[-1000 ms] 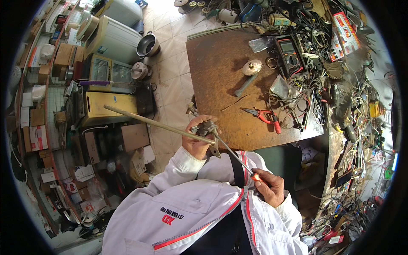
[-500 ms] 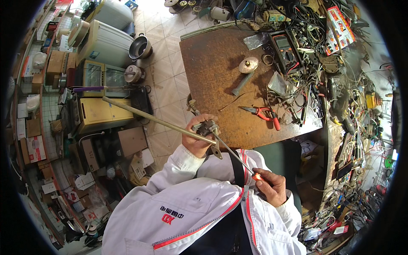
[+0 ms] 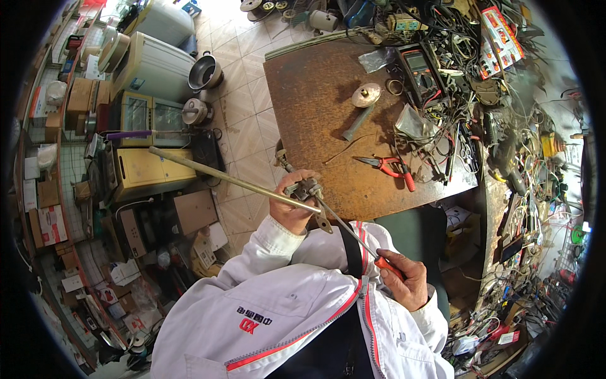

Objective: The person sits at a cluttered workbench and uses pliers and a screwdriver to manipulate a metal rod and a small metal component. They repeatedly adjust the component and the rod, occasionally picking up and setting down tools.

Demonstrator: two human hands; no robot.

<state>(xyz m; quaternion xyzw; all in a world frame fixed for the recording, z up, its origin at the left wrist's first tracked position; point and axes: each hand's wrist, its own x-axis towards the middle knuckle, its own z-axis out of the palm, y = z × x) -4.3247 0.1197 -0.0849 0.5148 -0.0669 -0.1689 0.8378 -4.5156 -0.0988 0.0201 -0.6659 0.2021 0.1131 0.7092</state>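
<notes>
My left hand point(image 3: 291, 211) is closed around a metal valve-like fitting point(image 3: 305, 189), from which a long brass-coloured tube point(image 3: 227, 177) runs out to the left. A small flat plate with holes point(image 3: 324, 225) hangs below the fitting. In my right hand point(image 3: 407, 280) is a screwdriver point(image 3: 389, 268) with a red handle, gripped by the fingers. Its long shaft slants up to the left, and the tip meets the fitting; exactly where it sits is hidden. Beyond my hands, red-handled pliers point(image 3: 388, 169) lie on the brown wooden table point(image 3: 309, 120).
On the table are a round metal cap point(image 3: 367, 96), a grey rod-like piece point(image 3: 358, 124), a plastic bag point(image 3: 415, 123) and a multimeter point(image 3: 420, 74). Tangled cables and tools crowd the right side. Shelves with boxes point(image 3: 52, 224) and a yellow cabinet point(image 3: 142, 174) stand left.
The screwdriver's handle shows a little more in my right hand, whose fingers have shifted slightly. Both hands stay almost in place; the surroundings shift slightly left in the picture.
</notes>
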